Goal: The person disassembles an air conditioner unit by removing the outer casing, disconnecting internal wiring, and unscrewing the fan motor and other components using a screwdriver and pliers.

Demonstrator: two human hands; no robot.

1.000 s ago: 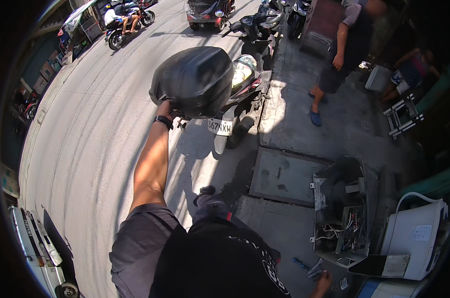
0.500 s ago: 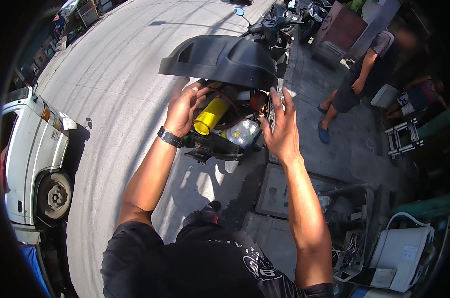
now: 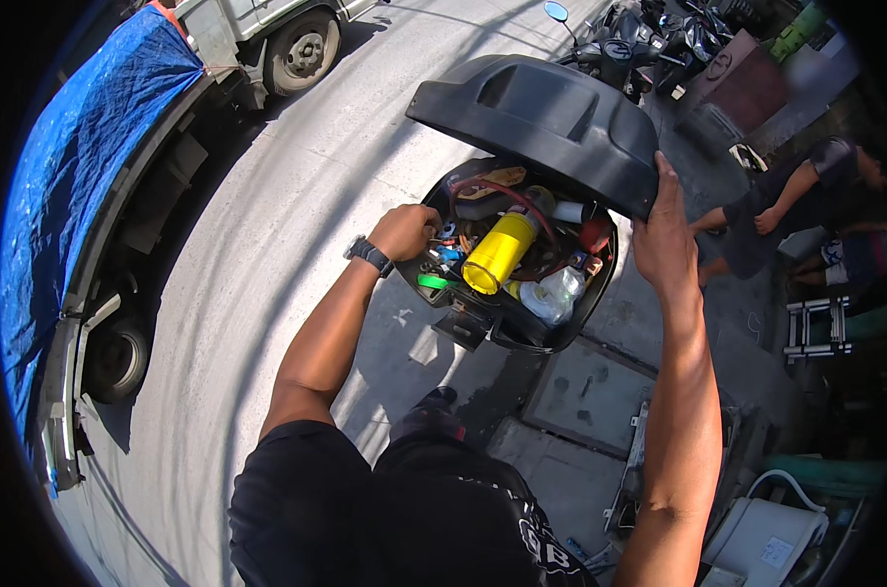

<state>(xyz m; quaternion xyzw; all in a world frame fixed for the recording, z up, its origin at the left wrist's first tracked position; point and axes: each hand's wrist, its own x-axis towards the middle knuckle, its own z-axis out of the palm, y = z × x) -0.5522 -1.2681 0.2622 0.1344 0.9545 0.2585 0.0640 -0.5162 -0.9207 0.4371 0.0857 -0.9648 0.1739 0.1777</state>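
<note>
A black motorcycle top box (image 3: 551, 338) stands in front of me with its black lid (image 3: 551, 108) raised. My right hand (image 3: 668, 240) holds the lid's right corner. At the box's left rim, my left hand (image 3: 404, 233) reaches in with bent fingers. Their tips are hidden, and I cannot see what they hold. Small blue items (image 3: 449, 253) and a green object (image 3: 432, 282) lie beside it. In the middle of the box rests a yellow cylinder (image 3: 500, 252), with a red hose (image 3: 482, 183) behind it. A clear plastic bag (image 3: 561, 292) lies toward the right.
A truck with a blue tarp (image 3: 101, 157) stands on the left. Parked motorcycles (image 3: 639, 44) are at the back. To the right, a person (image 3: 781, 205) stands near a metal ladder (image 3: 817, 328). A white appliance (image 3: 771, 538) sits low on the right.
The lid is raised further, showing more of the box. My right hand has closed on its corner. My left hand has lowered to the left rim, its fingers now bent. The view has shifted.
</note>
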